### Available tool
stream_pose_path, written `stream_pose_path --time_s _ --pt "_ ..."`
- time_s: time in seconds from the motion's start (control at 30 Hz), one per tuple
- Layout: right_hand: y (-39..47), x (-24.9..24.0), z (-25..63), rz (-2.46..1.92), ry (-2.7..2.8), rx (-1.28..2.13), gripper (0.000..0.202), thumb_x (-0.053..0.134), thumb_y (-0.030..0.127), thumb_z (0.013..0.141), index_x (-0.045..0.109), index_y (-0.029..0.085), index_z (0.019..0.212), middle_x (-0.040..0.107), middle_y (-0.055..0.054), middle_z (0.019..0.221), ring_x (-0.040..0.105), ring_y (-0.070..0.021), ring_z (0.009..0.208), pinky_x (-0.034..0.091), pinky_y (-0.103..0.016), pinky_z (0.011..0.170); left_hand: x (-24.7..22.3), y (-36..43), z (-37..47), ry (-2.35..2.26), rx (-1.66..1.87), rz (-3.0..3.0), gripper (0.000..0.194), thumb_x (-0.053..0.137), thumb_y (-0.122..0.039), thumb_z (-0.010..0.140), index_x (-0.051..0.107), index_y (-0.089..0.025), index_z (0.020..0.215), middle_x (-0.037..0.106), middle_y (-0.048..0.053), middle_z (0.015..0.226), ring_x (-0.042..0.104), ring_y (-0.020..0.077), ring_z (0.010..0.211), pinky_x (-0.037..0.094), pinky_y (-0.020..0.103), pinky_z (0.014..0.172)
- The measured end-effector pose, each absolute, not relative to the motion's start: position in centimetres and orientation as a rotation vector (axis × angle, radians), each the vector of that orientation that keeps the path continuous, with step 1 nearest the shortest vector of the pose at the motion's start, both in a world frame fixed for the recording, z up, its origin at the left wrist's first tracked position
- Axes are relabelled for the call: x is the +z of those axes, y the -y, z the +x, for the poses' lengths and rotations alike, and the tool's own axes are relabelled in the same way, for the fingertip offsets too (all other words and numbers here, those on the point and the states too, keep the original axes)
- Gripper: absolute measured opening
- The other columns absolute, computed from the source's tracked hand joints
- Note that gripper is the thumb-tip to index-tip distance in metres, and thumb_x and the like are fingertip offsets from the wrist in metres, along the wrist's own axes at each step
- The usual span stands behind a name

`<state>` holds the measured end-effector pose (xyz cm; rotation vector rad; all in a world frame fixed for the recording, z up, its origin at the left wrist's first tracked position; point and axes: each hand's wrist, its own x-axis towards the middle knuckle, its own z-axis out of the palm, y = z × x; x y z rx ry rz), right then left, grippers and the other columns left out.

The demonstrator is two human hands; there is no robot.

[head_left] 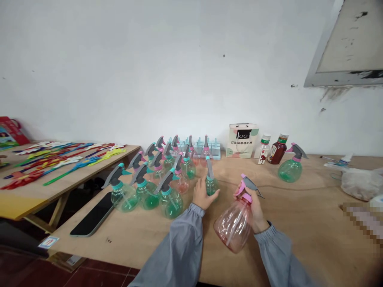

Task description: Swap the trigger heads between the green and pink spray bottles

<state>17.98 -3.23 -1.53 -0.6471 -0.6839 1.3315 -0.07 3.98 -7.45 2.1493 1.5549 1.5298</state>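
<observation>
My right hand [255, 208] grips a pink spray bottle [233, 223] by its neck, just under the pink and grey trigger head. The bottle is tilted and held above the table, its body toward me. My left hand [205, 195] is around the near left side of a green spray bottle [212, 183] that stands upright, thumb across its front; some fingertips are hidden. Left of that hand stand several green and pink spray bottles [171, 204] in close rows, some with green liquid at the bottom.
A black phone [92, 215] lies at the table's left edge. Behind are a light blue rack [215, 147], a paper bag [241, 141], a white bottle [262, 150] and a brown bottle [277, 150]. Another spray bottle [290, 170] and a plastic bag [360, 183] are at right.
</observation>
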Motion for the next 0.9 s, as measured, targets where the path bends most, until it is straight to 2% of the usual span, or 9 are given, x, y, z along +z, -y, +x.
stream_pose_path --time_s 0.07,0.17,0.23,0.4,0.57,0.63,0.77,0.9 --pt "3.3 -1.5 17.9 -0.655 0.686 1.331 0.027 0.081 0.044 0.064 0.071 0.024 0.078 0.072 0.002 0.07 0.064 -0.0146 0.06 0.055 -0.026 0.061 -7.4 -3.9 -0.1 -1.556 1.52 2.143 0.075 0.073 -0.044 0.073 0.04 -0.022 0.137 0.056 0.012 0.124 0.056 0.0308 0.121 0.047 0.048 0.1" --pt "3.6 -1.3 17.9 -0.695 0.773 1.381 0.033 0.08 0.047 0.066 0.072 0.024 0.088 0.076 -0.002 0.089 0.067 -0.0169 0.072 0.055 -0.027 0.065 -7.2 -3.8 -0.1 -1.571 1.498 2.14 0.076 0.073 -0.044 0.073 0.04 -0.021 0.138 0.056 0.012 0.124 0.055 0.0308 0.121 0.047 0.048 0.1" --pt "3.8 -1.3 17.8 -0.719 0.805 1.369 0.032 0.078 0.048 0.069 0.072 0.025 0.09 0.077 -0.003 0.094 0.068 -0.0181 0.075 0.055 -0.027 0.065 -7.1 -3.7 -0.1 -1.579 1.491 2.138 0.076 0.073 -0.044 0.073 0.04 -0.021 0.138 0.056 0.012 0.124 0.056 0.0308 0.121 0.047 0.048 0.1" --pt "4.0 -1.6 17.6 -0.695 0.707 1.22 0.024 0.077 0.046 0.068 0.069 0.026 0.078 0.072 0.002 0.072 0.065 -0.0167 0.066 0.052 -0.027 0.058 -7.1 -3.7 -0.1 -1.594 1.475 2.123 0.077 0.074 -0.044 0.072 0.041 -0.02 0.137 0.056 0.013 0.124 0.056 0.0311 0.12 0.048 0.048 0.099" --pt "4.2 -1.3 17.2 -0.727 0.765 1.302 0.033 0.078 0.044 0.066 0.071 0.027 0.093 0.077 -0.002 0.095 0.07 -0.025 0.093 0.057 -0.035 0.075 -7.1 -3.7 0.0 -1.611 1.459 2.117 0.077 0.074 -0.045 0.072 0.041 -0.019 0.137 0.056 0.014 0.125 0.055 0.0317 0.122 0.048 0.048 0.099" --pt "4.3 -1.1 17.2 -0.742 0.741 1.261 0.032 0.078 0.044 0.064 0.071 0.027 0.089 0.076 -0.002 0.091 0.07 -0.0252 0.093 0.057 -0.035 0.074 -7.0 -3.6 0.0 -1.611 1.455 2.12 0.077 0.074 -0.044 0.072 0.041 -0.019 0.137 0.056 0.014 0.125 0.056 0.0318 0.121 0.048 0.048 0.099" --pt "4.5 -1.3 17.2 -0.717 0.739 1.164 0.023 0.078 0.041 0.061 0.068 0.026 0.075 0.071 0.0 0.071 0.069 -0.0211 0.077 0.053 -0.027 0.059 -6.8 -3.5 0.1 -1.61 1.433 2.124 0.076 0.073 -0.042 0.073 0.04 -0.018 0.137 0.056 0.014 0.126 0.056 0.0317 0.121 0.048 0.049 0.099" --pt "4.6 -1.5 17.1 -0.722 0.839 1.229 0.025 0.078 0.041 0.062 0.07 0.026 0.081 0.075 -0.004 0.083 0.07 -0.0264 0.093 0.057 -0.032 0.067 -6.8 -3.5 0.1 -1.611 1.43 2.116 0.076 0.072 -0.043 0.073 0.04 -0.019 0.137 0.056 0.014 0.125 0.054 0.032 0.123 0.047 0.049 0.1"
